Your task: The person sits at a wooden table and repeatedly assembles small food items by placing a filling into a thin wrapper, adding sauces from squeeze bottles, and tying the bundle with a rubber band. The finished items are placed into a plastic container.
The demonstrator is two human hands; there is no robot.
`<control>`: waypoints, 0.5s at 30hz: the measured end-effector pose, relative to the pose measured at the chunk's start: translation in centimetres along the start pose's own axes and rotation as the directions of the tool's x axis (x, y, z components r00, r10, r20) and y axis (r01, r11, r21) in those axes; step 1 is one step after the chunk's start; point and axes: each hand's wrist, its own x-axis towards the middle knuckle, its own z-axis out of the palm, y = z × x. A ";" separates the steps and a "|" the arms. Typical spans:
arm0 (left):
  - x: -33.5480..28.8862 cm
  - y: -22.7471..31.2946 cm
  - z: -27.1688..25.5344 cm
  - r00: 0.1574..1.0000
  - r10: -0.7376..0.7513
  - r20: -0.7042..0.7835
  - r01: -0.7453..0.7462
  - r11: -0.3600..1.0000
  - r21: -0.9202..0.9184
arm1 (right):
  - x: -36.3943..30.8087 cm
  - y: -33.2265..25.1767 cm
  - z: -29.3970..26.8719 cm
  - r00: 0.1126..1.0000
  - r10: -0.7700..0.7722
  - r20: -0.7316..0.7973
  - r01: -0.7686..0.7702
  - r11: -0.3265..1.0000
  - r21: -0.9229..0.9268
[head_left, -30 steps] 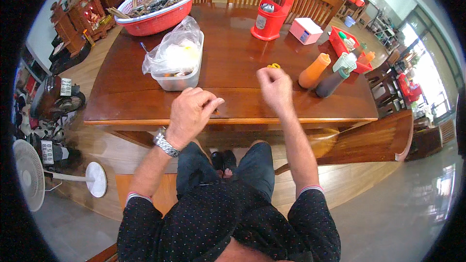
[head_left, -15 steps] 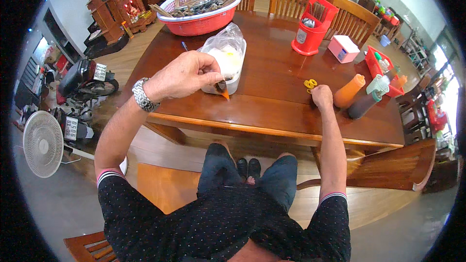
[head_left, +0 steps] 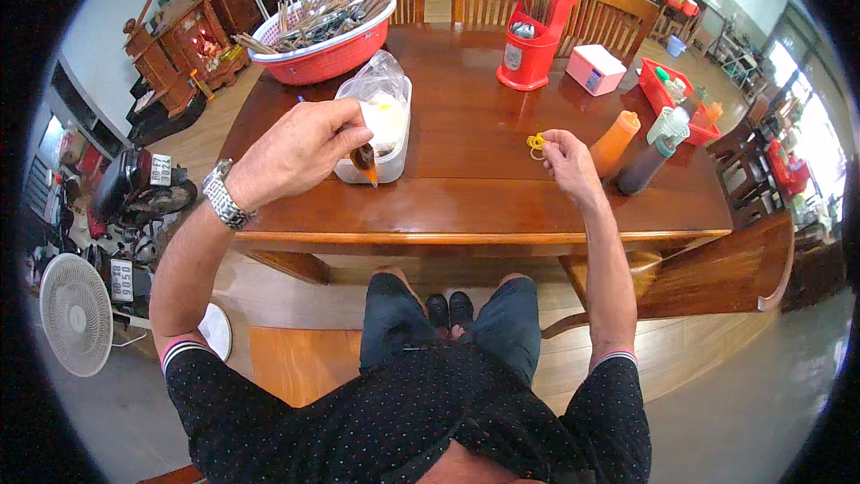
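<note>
My left hand (head_left: 300, 145), with a metal watch on its wrist, is closed in a pinch over the near left part of the table. From its fingers hangs a small clear bag of brown-orange sauce (head_left: 364, 159), its pointed corner down. Just behind the bag stands a white plastic tub (head_left: 400, 134) lined with a clear bag and holding small white items. Farther right, my right hand (head_left: 571, 166) pinches at a little pile of yellow rubber bands (head_left: 536, 142). One band seems to be between its fingertips, though the fingers partly hide it.
Beside my right hand stand an orange sauce bottle (head_left: 616, 142) and a dark sauce bottle (head_left: 647, 168). Behind them are a red basket (head_left: 703, 133), a pink box (head_left: 595, 70) and a red utensil holder (head_left: 535, 45). A red basin of chopsticks (head_left: 336, 60) sits far left on the wooden table (head_left: 466, 161).
The view has swung a little to the right. My right hand has turned and its fingertips have come to the rubber bands. My left hand still holds the sauce bag in front of the tub.
</note>
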 end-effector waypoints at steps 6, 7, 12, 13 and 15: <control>1.3 0.6 0.5 0.910 0.408 -0.072 -0.371 0.881 0.295 | -3.9 -8.5 0.2 0.996 -0.076 0.053 0.079 0.994 -0.070; 1.3 0.9 0.4 0.894 0.442 -0.074 -0.404 0.866 0.294 | -4.4 -9.4 0.4 0.993 -0.106 0.051 0.108 0.993 -0.048; 1.7 2.9 0.1 0.853 0.517 -0.073 -0.465 0.816 0.345 | -6.3 -12.5 1.1 0.980 -0.199 0.022 0.199 0.980 -0.005; 1.9 3.4 0.3 0.848 0.519 -0.106 -0.468 0.827 0.311 | -6.5 -13.0 1.2 0.971 -0.238 0.007 0.238 0.971 -0.017; 2.2 4.3 0.6 0.863 0.483 -0.144 -0.447 0.866 0.225 | -7.0 -14.0 1.7 0.944 -0.329 -0.031 0.328 0.944 -0.035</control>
